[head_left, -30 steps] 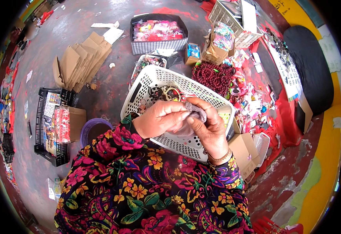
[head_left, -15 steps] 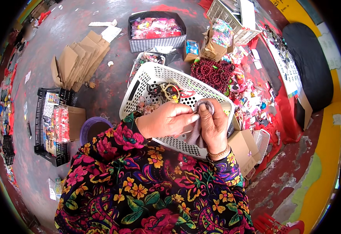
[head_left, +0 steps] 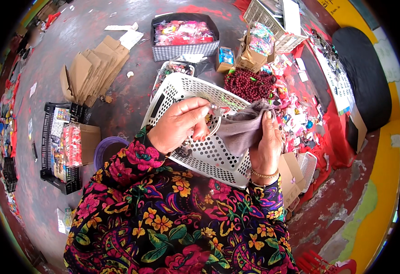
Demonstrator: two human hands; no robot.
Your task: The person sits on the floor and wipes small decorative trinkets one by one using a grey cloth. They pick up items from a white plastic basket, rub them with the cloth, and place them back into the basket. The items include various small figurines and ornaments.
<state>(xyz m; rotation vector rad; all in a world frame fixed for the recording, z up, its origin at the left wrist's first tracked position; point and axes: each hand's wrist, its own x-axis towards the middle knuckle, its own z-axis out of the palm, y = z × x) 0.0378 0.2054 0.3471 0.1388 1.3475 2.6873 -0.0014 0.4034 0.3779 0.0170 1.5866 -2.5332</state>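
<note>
A white perforated plastic basket [head_left: 234, 176] lies in front of me, under both hands. Above its left part, my left hand [head_left: 178, 124] is closed in a pinch on a thin cream loop [head_left: 219, 122] with a small shiny piece near its top. What kind of loop it is I cannot make out. My right hand [head_left: 267, 148] grips a greyish-mauve cloth [head_left: 242, 129] between thumb and fingers, over the basket's right side; the cloth hangs spread toward the left hand. Small items inside the basket are mostly covered by my left hand.
Dark red bead strands [head_left: 250, 84] lie beyond the basket, beside scattered small trinkets [head_left: 296, 114]. A patterned box [head_left: 186, 53] holds pink packets. At left are flattened cardboard [head_left: 90, 71], a black crate [head_left: 49, 150] and a purple bucket [head_left: 100, 155]. A cardboard box [head_left: 291, 176] sits at right.
My hands have moved apart. The cloth, bunched in my right hand before, is now spread out and farther right. My left hand has shifted slightly left and up, and the cream loop now shows at its fingers.
</note>
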